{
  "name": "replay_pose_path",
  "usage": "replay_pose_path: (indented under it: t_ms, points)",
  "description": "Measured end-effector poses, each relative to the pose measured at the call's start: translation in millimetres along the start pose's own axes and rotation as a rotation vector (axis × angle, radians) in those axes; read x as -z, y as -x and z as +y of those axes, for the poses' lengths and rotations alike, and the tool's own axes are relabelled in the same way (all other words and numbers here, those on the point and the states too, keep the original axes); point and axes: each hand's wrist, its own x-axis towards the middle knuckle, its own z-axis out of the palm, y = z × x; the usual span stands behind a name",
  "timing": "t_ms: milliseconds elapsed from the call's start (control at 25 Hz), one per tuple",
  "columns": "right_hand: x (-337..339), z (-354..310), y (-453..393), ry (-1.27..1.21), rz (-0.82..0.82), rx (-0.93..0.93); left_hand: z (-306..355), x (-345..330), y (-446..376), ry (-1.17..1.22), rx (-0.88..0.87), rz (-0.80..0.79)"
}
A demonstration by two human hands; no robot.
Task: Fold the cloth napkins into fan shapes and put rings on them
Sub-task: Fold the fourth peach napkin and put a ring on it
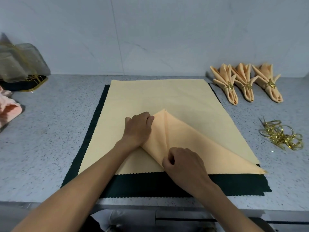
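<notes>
Speckled grey countertop (58, 114), pale marbled wall (150, 34) behind (1 thin vertical seam), even soft light

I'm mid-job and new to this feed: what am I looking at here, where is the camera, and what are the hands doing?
There is no machine: a person works with bare hands, filmed by one wide-angle camera worn on the head, looking down at a speckled grey counter. On it lies a dark green scalloped mat with a pale yellow cloth on top. The left hand grips the left edge of a peach cloth napkin folded into a triangle; the right hand pinches its near fold. Far right lie three finished fan-folded peach napkins wearing gold rings. Nearer on the right is a pile of loose gold rings.
</notes>
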Motion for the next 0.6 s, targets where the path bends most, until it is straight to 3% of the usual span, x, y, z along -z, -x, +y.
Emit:
replay_pose_path:
  t_ms: [200, 440, 600]
  points:
    - [2, 3, 2, -0.057, 0.049, 0.087, -6, 0, -5, 0.115, 0.096, 0.001]
    - [0, 6, 4, -0.047, 0.03, 0.124, 1, 4, -4, 0.061, 0.137, -0.044]
    - [-2, 7, 4, -0.05, 0.03, 0.125, 19, 23, -26, 0.388, 0.236, -0.2]
